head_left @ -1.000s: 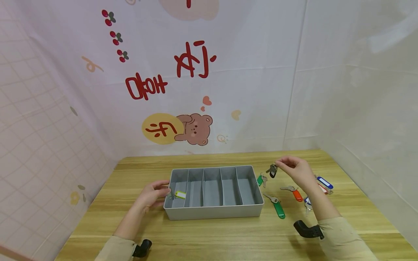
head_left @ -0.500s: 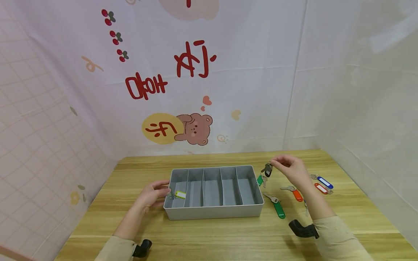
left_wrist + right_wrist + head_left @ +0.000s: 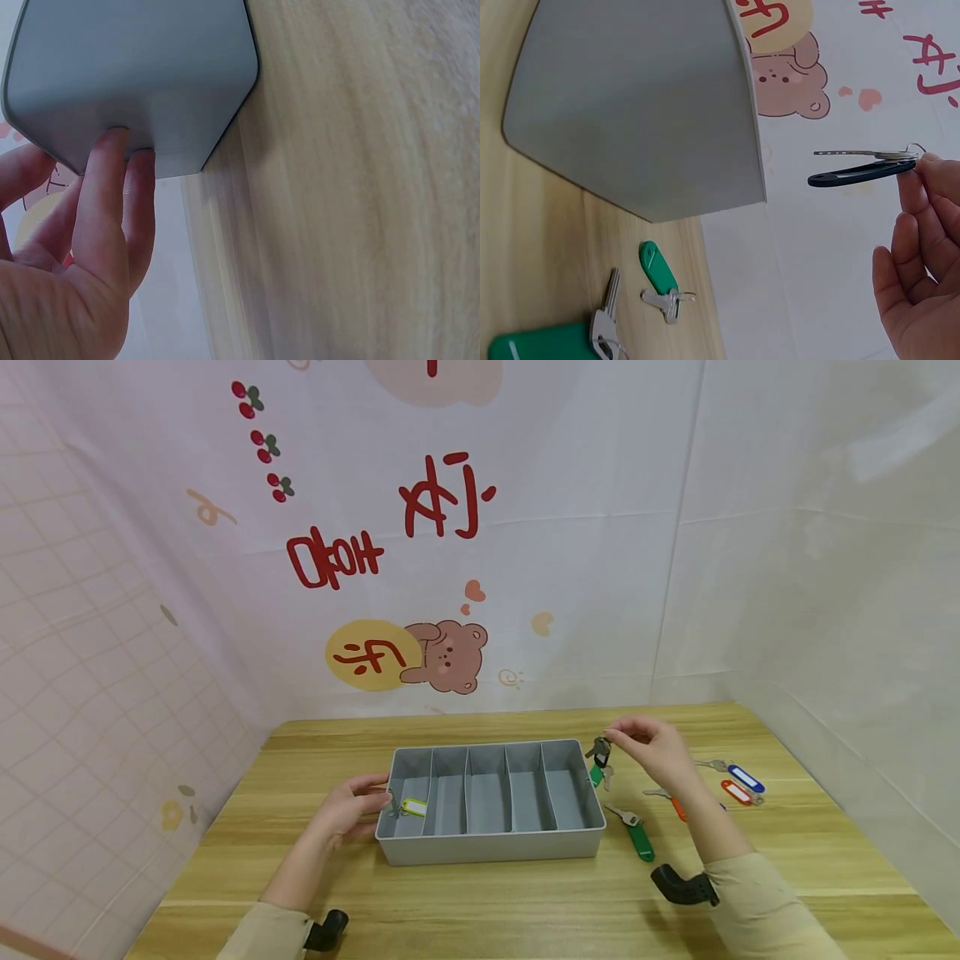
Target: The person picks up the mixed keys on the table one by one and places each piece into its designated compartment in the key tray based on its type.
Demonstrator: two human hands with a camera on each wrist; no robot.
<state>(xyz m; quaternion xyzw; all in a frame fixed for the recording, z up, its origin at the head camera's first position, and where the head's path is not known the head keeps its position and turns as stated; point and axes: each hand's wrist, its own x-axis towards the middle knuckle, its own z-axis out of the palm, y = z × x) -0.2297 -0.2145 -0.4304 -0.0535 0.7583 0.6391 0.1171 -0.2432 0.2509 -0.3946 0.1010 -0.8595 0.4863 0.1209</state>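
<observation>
A grey divided storage box (image 3: 491, 847) stands on the table, with a yellow-tagged key (image 3: 413, 807) in its leftmost compartment. My left hand (image 3: 347, 810) holds the box's left end; in the left wrist view, fingertips (image 3: 112, 142) press the outer wall while another digit reaches the rim. Beyond the right end, my right hand (image 3: 660, 756) pinches the ring of a key with a black tag (image 3: 859, 175), which hangs in the air. Below it, a green-tagged key (image 3: 597, 775) lies close against the box, and another green-tagged key (image 3: 639, 839) lies nearer the front.
Several more tagged keys lie on the right of the table: a blue-tagged one (image 3: 746, 778), a red-tagged one (image 3: 737, 792) and an orange-tagged one (image 3: 678, 809) partly behind the right forearm. A printed white cloth (image 3: 585, 568) hangs along the table's back and sides.
My right hand has moved left toward the box's right end, carrying the black-tagged key. My left hand and the box have stayed in place.
</observation>
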